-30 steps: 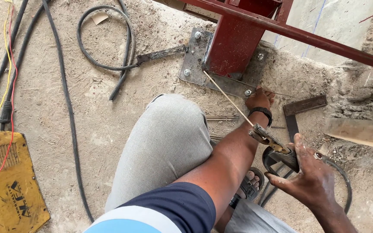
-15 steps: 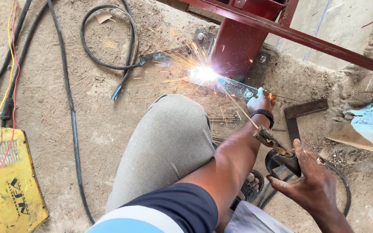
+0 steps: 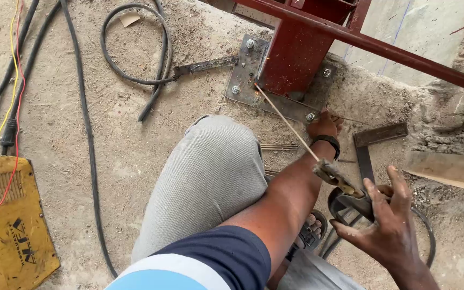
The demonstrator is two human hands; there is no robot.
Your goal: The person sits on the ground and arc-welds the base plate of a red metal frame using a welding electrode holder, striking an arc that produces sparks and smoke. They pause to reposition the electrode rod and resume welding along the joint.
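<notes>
The right hand (image 3: pixel 388 225) is closed around the dark metal electrode holder (image 3: pixel 345 188), whose thin straight welding rod (image 3: pixel 285 121) slants up to touch the grey bolted steel base plate (image 3: pixel 243 80) at the foot of the dark red steel post (image 3: pixel 296 53). The left hand (image 3: pixel 323 124), a black band at its wrist, rests fingers down on the sandy concrete floor (image 3: pixel 108 150) beside that plate, holding nothing. A yellow box-shaped welding machine (image 3: pixel 6 225) sits far left.

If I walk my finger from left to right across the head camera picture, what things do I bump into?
Yellow welding machine → black cable → grey-trousered knee → metal base plate → left hand → right hand holding the electrode holder → wooden plank.
</notes>
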